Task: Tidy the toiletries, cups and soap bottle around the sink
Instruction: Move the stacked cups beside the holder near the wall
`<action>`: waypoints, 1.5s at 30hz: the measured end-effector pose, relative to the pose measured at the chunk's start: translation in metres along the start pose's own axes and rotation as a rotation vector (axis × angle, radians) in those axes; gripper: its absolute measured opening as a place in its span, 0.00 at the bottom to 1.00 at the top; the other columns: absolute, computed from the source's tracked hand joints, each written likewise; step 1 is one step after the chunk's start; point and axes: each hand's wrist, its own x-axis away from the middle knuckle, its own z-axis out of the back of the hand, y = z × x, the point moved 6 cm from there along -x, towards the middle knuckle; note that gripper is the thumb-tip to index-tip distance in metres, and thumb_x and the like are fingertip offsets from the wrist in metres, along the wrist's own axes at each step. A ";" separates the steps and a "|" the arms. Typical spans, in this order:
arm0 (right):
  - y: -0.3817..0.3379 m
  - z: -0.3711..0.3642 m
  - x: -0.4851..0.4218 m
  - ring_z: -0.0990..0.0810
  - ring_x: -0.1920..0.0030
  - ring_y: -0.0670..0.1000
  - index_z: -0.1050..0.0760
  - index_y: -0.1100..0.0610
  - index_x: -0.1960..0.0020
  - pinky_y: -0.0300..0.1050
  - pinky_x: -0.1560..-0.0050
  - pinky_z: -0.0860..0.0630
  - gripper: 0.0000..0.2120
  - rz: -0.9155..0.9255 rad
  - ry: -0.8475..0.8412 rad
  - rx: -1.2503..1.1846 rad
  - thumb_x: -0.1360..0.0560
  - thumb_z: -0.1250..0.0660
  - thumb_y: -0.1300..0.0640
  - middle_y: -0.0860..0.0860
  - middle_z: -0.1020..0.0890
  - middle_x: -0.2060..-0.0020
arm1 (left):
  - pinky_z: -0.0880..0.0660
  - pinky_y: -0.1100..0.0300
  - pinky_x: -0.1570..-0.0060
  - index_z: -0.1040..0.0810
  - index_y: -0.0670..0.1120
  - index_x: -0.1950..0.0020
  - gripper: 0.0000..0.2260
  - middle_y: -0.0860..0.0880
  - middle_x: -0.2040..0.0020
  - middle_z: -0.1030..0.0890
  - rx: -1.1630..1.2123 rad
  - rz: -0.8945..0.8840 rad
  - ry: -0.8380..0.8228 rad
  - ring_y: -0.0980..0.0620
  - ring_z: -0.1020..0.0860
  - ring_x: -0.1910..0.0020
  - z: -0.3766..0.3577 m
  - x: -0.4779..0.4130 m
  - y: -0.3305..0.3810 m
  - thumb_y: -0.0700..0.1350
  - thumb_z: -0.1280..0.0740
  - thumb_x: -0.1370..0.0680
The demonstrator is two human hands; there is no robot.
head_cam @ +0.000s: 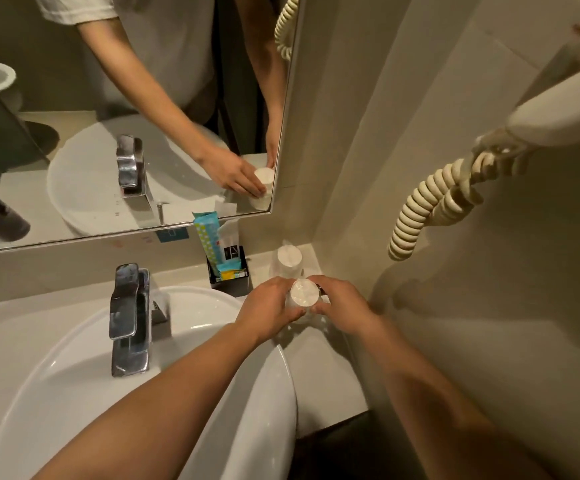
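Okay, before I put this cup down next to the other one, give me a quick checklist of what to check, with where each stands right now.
1. Both hands on the near cup: left hand and right hand flank it. Ok.
2. Near cup upside down: flat base faces up. Ok.
3. Second cup upright and stable behind it, by the wall. Ok.
4. Gap between the two cups: cannot tell.
5. Black toiletry holder clear of the left hand: close but apart. Ok.
6. Countertop dry under the cup: cannot tell.

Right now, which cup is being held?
The nearer clear capped cup, between left hand and right hand; the other cup stands untouched behind.
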 end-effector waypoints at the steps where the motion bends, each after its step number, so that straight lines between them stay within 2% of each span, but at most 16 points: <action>1: 0.001 -0.002 -0.003 0.20 0.46 0.51 0.23 0.53 0.35 0.47 0.42 0.25 0.24 -0.002 0.001 0.007 0.29 0.24 0.62 0.50 0.16 0.44 | 0.26 0.56 0.48 0.20 0.53 0.33 0.22 0.48 0.39 0.17 -0.004 0.005 -0.006 0.46 0.19 0.43 -0.002 -0.004 -0.003 0.55 0.26 0.26; 4: 0.006 -0.005 -0.011 0.19 0.44 0.53 0.23 0.53 0.35 0.49 0.41 0.24 0.23 -0.012 -0.008 -0.005 0.29 0.25 0.59 0.51 0.16 0.43 | 0.26 0.55 0.48 0.21 0.53 0.32 0.23 0.47 0.38 0.17 -0.009 0.028 -0.024 0.46 0.19 0.42 -0.006 -0.012 -0.009 0.55 0.26 0.26; 11: 0.013 -0.012 -0.023 0.21 0.48 0.49 0.22 0.50 0.37 0.42 0.46 0.28 0.20 -0.046 -0.033 -0.055 0.28 0.27 0.58 0.44 0.19 0.49 | 0.24 0.52 0.43 0.23 0.53 0.30 0.25 0.48 0.36 0.18 -0.032 0.068 -0.037 0.46 0.20 0.40 -0.015 -0.022 -0.019 0.55 0.24 0.26; 16: 0.017 -0.016 -0.029 0.21 0.47 0.49 0.23 0.51 0.35 0.41 0.47 0.29 0.21 -0.068 -0.045 -0.053 0.27 0.27 0.60 0.49 0.16 0.44 | 0.24 0.52 0.43 0.22 0.52 0.31 0.24 0.46 0.38 0.18 -0.063 0.077 -0.039 0.45 0.20 0.40 -0.019 -0.025 -0.022 0.55 0.25 0.26; 22: 0.021 -0.018 -0.035 0.21 0.47 0.50 0.23 0.51 0.35 0.42 0.46 0.29 0.21 -0.081 -0.040 -0.050 0.27 0.27 0.60 0.49 0.16 0.44 | 0.24 0.51 0.40 0.24 0.51 0.29 0.25 0.46 0.35 0.19 -0.068 0.101 -0.034 0.45 0.21 0.38 -0.024 -0.028 -0.027 0.54 0.25 0.25; 30: 0.021 -0.017 -0.038 0.22 0.50 0.48 0.22 0.51 0.36 0.40 0.49 0.31 0.21 -0.103 -0.057 -0.024 0.27 0.28 0.62 0.44 0.20 0.51 | 0.25 0.52 0.42 0.24 0.51 0.28 0.26 0.46 0.35 0.19 -0.069 0.103 -0.037 0.45 0.21 0.38 -0.025 -0.032 -0.029 0.54 0.25 0.25; 34: 0.022 -0.017 -0.041 0.22 0.51 0.49 0.22 0.51 0.36 0.39 0.50 0.32 0.23 -0.128 -0.074 -0.006 0.30 0.28 0.65 0.44 0.20 0.52 | 0.24 0.52 0.41 0.25 0.51 0.28 0.27 0.47 0.34 0.19 -0.077 0.117 -0.038 0.46 0.21 0.38 -0.027 -0.032 -0.029 0.55 0.25 0.25; 45: 0.021 -0.017 -0.036 0.20 0.48 0.52 0.24 0.52 0.34 0.41 0.49 0.28 0.24 -0.157 -0.064 0.007 0.28 0.27 0.64 0.50 0.17 0.46 | 0.22 0.49 0.41 0.25 0.49 0.29 0.27 0.45 0.35 0.20 -0.112 0.157 -0.057 0.44 0.21 0.39 -0.029 -0.031 -0.030 0.53 0.24 0.26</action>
